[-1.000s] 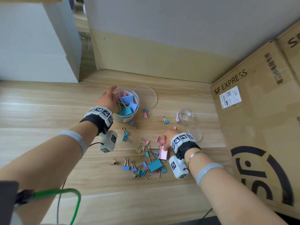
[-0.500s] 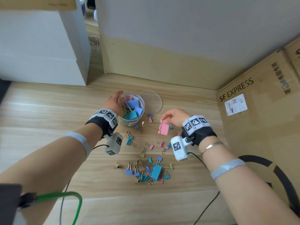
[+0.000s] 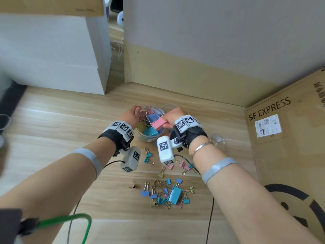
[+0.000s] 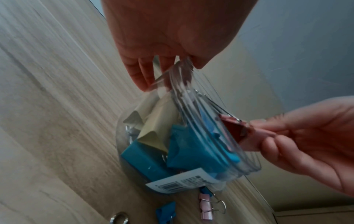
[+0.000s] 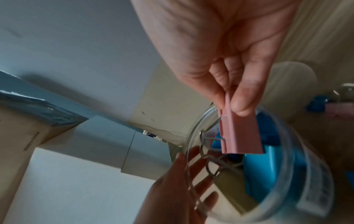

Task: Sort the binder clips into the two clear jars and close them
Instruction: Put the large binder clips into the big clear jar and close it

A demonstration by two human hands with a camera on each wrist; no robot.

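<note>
A large clear jar (image 3: pixel 140 136) (image 4: pixel 191 145) (image 5: pixel 316 166) stands on the wooden table and holds several big blue, teal and yellow binder clips. My left hand (image 3: pixel 131 114) (image 4: pixel 172 72) holds it by its left rim, thumb and fingers on either side. My right hand (image 3: pixel 173 118) (image 5: pixel 229 103) pinches a large pink binder clip (image 3: pixel 159 124) (image 4: pixel 235 128) (image 5: pixel 239 133) just above the jar's mouth. A small clear jar (image 3: pixel 217 140) sits right of my right wrist, partly hidden. Several small clips and one large teal clip (image 3: pixel 175 194) lie nearer to me.
The big jar's clear lid (image 3: pixel 169 107) lies just behind it. An SF Express cardboard box (image 3: pixel 281 138) bounds the table on the right, white boxes (image 3: pixel 52 59) the back left, a wall (image 3: pixel 211 50) the back. A green cable (image 3: pixel 70 219) and a black cable (image 3: pixel 211 217) trail near me.
My right hand lifted the large pink clip from the loose pile and carried it up and left to the big jar's mouth. My left hand stayed on the jar.
</note>
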